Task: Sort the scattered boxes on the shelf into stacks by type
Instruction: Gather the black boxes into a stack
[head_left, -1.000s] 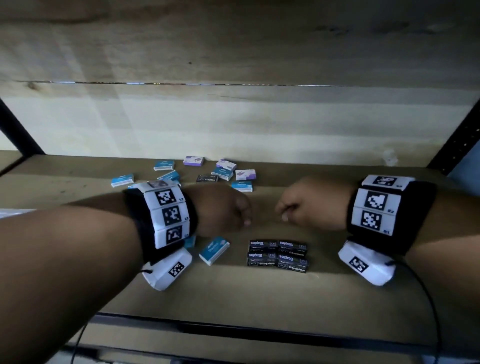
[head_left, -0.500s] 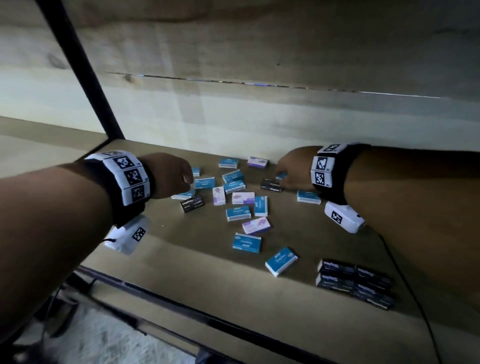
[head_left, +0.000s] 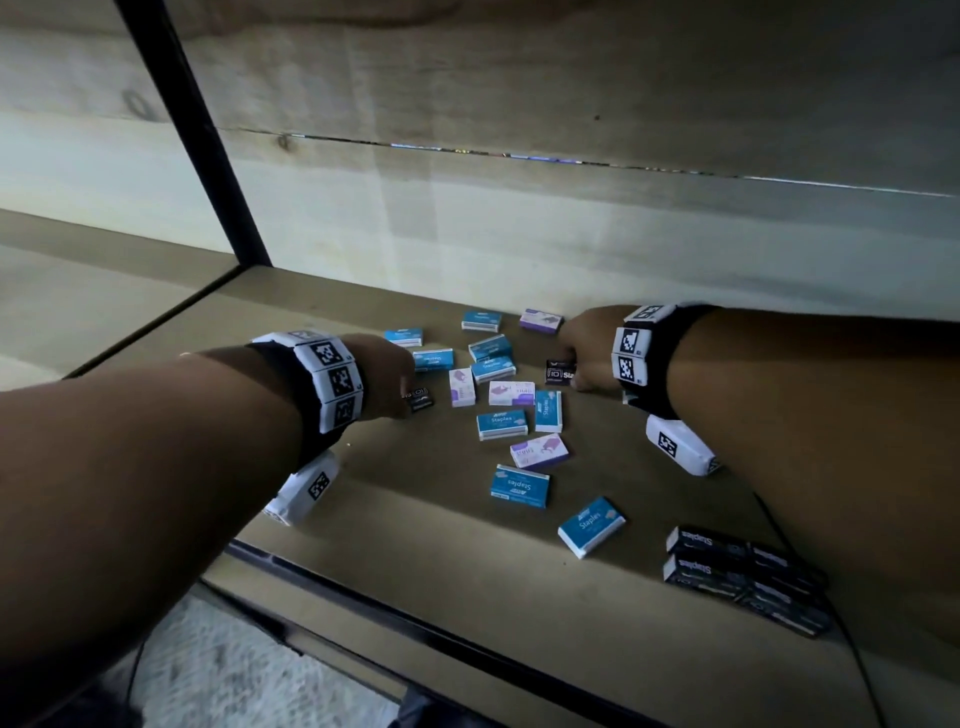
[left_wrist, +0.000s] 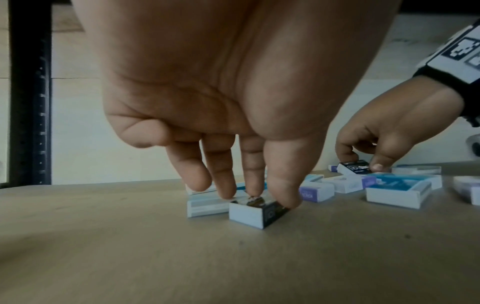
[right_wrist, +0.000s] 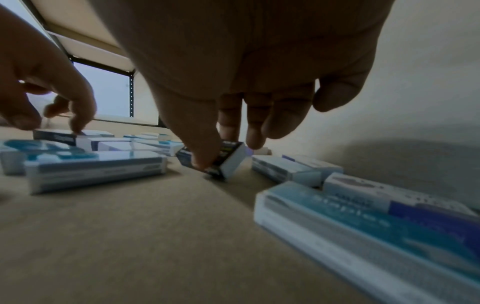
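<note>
Wooden shelf (head_left: 363, 530) boards are carrying a scatter of blue boxes (head_left: 519, 486) and purple boxes (head_left: 538, 451), with a black stack (head_left: 743, 577) sitting near the front right. Each grip is pinching one small black box by its long edges: the left hand (left_wrist: 233, 123) is taking the left black box (left_wrist: 259, 214), the right hand (right_wrist: 246, 82) the right black box (right_wrist: 228, 160). These are probably light, stiff cardboard, and close neighbours are crowding the fingers.
</note>
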